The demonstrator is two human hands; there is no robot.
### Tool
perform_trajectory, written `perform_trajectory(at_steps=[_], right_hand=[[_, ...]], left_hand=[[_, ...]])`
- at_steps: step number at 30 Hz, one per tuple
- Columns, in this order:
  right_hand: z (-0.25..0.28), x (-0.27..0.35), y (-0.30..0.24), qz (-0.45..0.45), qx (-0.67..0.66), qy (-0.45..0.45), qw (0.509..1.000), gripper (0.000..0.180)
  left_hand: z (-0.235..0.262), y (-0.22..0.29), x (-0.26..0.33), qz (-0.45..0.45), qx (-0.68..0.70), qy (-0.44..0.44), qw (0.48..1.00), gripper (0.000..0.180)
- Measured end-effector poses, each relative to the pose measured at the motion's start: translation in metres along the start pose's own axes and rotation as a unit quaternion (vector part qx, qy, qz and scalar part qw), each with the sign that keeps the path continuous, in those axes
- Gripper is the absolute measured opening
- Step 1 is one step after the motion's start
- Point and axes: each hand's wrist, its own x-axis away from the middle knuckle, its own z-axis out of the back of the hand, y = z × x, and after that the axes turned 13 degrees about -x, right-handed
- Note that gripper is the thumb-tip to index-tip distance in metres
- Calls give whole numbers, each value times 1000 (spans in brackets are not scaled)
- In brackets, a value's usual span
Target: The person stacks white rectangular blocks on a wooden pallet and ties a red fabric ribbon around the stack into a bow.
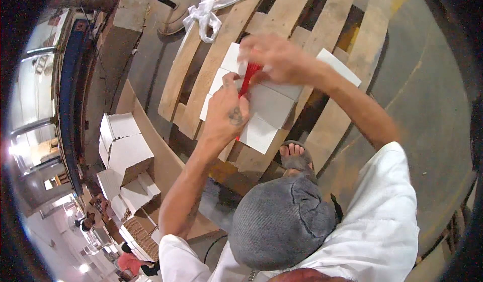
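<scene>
A flat white cardboard box blank [271,106] lies on a wooden pallet [322,25]. My left hand [226,112] presses down on the blank's left part and grips the lower end of a thin red tool [248,78]. My right hand [274,58] is closed over the upper end of that red tool, above the blank's top edge. Both hands meet at the tool; its full shape is hidden by my fingers.
A knotted white strip [209,10] lies on the pallet's far end. Folded white boxes [126,151] are stacked at the left on a brown sheet of cardboard [166,161]. My foot in a sandal [296,155] and grey-covered knee [279,221] sit below the blank. Other people [93,216] work at far lower left.
</scene>
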Motion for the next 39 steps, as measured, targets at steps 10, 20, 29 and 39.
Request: perform_trajectory(at_steps=[10,20,29,39], right_hand=[[2,220,41,-438,256,-34,861,69],[53,203,-13,-435,-450,280,728,71],[82,83,-91,-416,-550,-11,724,57],[88,17,-102,-236,62,-286,926,86]], left_hand=[[3,8,4,-18,-105,-13,994,27],[11,3,-3,159,180,-84,967,23],[-1,-17,-3,123,154,-55,979,19],[17,-1,-1,170,185,-118,961,22]])
